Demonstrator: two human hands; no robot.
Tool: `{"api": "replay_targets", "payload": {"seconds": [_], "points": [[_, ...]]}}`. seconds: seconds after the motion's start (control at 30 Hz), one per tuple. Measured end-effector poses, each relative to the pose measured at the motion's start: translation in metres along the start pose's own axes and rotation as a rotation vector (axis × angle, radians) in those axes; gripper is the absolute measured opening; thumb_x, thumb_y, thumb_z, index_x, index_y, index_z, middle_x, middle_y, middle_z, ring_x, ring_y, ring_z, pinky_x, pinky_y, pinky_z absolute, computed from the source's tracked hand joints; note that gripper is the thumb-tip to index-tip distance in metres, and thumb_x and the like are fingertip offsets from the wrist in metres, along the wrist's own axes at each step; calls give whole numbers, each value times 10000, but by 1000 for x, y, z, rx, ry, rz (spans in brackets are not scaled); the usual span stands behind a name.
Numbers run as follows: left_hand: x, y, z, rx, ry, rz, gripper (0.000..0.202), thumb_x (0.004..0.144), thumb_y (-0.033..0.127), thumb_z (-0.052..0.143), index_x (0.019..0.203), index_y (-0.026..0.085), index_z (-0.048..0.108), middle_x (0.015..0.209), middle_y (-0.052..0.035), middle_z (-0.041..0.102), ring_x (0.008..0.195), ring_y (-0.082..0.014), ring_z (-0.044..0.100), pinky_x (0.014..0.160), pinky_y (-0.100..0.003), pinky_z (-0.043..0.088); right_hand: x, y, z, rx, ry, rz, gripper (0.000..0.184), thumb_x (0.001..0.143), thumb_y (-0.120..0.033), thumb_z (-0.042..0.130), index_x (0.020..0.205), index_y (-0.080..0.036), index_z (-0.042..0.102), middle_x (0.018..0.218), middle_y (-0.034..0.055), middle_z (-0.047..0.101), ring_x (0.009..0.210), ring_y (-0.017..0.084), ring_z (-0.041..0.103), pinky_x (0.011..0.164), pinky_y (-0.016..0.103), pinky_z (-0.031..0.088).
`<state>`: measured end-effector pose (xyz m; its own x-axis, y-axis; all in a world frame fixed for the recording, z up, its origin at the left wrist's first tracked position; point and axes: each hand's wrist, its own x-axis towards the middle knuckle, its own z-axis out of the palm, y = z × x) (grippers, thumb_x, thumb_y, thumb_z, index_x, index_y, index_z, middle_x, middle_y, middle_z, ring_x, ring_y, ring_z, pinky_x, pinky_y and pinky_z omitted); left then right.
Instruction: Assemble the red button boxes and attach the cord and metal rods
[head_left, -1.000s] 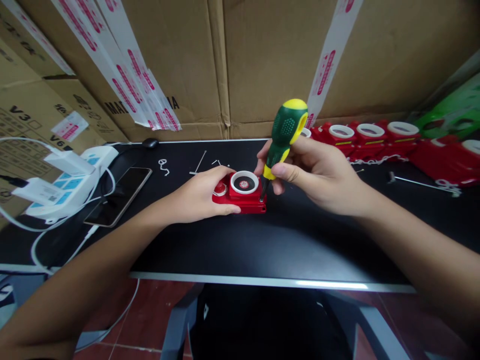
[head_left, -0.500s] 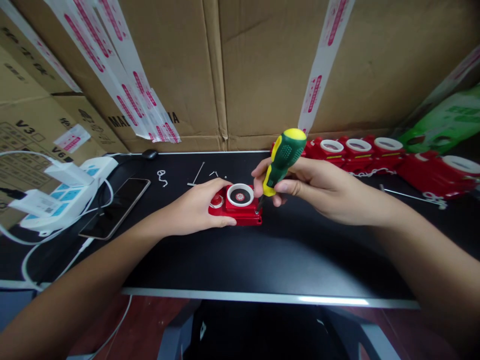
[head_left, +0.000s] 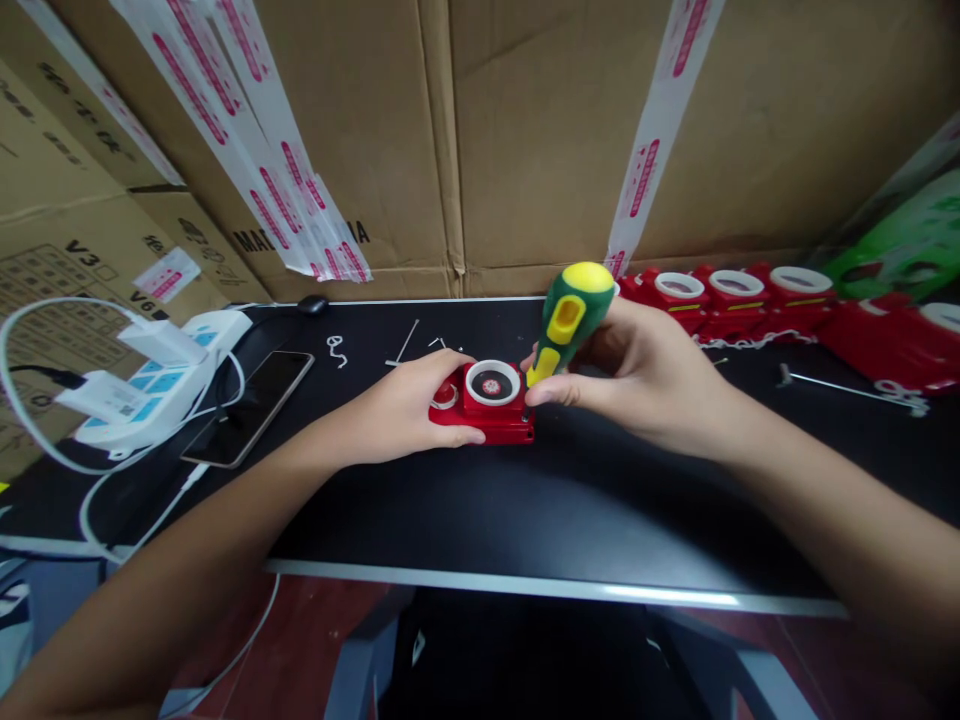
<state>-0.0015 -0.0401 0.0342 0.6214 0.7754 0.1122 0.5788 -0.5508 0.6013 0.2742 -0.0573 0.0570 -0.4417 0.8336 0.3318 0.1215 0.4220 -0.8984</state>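
A small red plastic unit [head_left: 495,415] with a white ring on top lies on the black table [head_left: 525,500]. My left hand [head_left: 405,405] clamps it from the left, thumb along its front edge. My right hand [head_left: 645,375] grips a green and yellow screwdriver [head_left: 566,315], held nearly upright. Its tip rests at the unit's right front corner. The fingers hide most of the shaft.
A row of similar red units [head_left: 735,295] lines the back right, beside a green bag [head_left: 900,240]. Loose wire pieces and pins [head_left: 405,345] lie behind the unit. A phone [head_left: 251,405] and a white power strip [head_left: 169,375] with cables sit at the left. Cardboard boxes [head_left: 525,130] form the back wall.
The screwdriver handle has rotated in my right hand and stands more upright over the same corner. My left hand has kept its hold. The view has shifted slightly.
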Motion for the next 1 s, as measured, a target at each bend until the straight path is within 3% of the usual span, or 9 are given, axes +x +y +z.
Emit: {"api": "replay_targets", "payload": {"seconds": [0.17, 0.33, 0.4, 0.53, 0.7, 0.8, 0.9, 1.0], "points": [[-1, -1, 2, -9, 0, 4, 670, 814, 521, 856, 1361, 234, 598, 1302, -97, 695, 1117, -280, 706, 956, -403, 571, 1, 2, 1, 74, -31, 1, 413, 764, -373, 950, 1079, -252, 711, 978, 27, 721, 839, 226, 687, 727, 362, 612], [-1, -3, 2, 30, 0, 14, 686, 815, 549, 841, 1364, 223, 589, 1289, -97, 700, 1114, -284, 704, 958, -413, 571, -1, -14, -13, 87, -276, 60, 371, 979, -289, 746, 1333, -211, 666, 1167, 74, 735, 814, 149, 683, 707, 283, 600], [-1, -1, 2, 21, 0, 0, 693, 823, 538, 832, 1385, 227, 571, 1302, -95, 702, 1120, -281, 710, 961, -408, 576, -1, -17, -18, 90, -353, 63, 347, 1003, -264, 712, 1343, -209, 671, 1132, 69, 748, 841, 153, 706, 754, 289, 611], [-3, 5, 3, 22, 5, -30, 854, 803, 478, 836, 1517, 217, 445, 1465, -127, 635, 1273, -307, 676, 1101, -442, 536, 2, -15, -16, 72, -256, 84, 261, 911, -303, 823, 1142, -205, 749, 994, 46, 759, 867, 192, 737, 774, 318, 628], [-6, 8, 3, 15, -12, -30, 880, 818, 404, 789, 1573, 208, 381, 1534, -158, 595, 1330, -324, 660, 1134, -462, 527, 4, -8, -6, 0, -40, 120, 436, 640, -380, 1012, 896, -211, 702, 883, 39, 755, 842, 245, 730, 750, 378, 640], [-5, 6, 1, 6, -19, -23, 861, 837, 468, 790, 1561, 207, 405, 1525, -168, 607, 1327, -332, 667, 1112, -467, 544, 3, -8, -7, -26, -64, 100, 434, 689, -401, 986, 960, -203, 710, 937, 43, 744, 877, 235, 715, 768, 359, 632], [-4, 3, 0, 6, -30, -12, 851, 842, 531, 797, 1544, 211, 440, 1508, -161, 622, 1300, -324, 683, 1086, -457, 558, 3, -15, -14, -7, -207, 106, 403, 839, -394, 884, 1167, -214, 734, 1099, 71, 752, 924, 222, 724, 770, 329, 624], [-4, 4, -2, 9, -40, -11, 844, 841, 536, 803, 1535, 206, 456, 1468, -148, 651, 1243, -304, 706, 1061, -449, 566, 4, -23, -23, -4, -299, 143, 373, 919, -407, 809, 1218, -194, 747, 913, 55, 746, 755, 182, 693, 653, 293, 583]]}}
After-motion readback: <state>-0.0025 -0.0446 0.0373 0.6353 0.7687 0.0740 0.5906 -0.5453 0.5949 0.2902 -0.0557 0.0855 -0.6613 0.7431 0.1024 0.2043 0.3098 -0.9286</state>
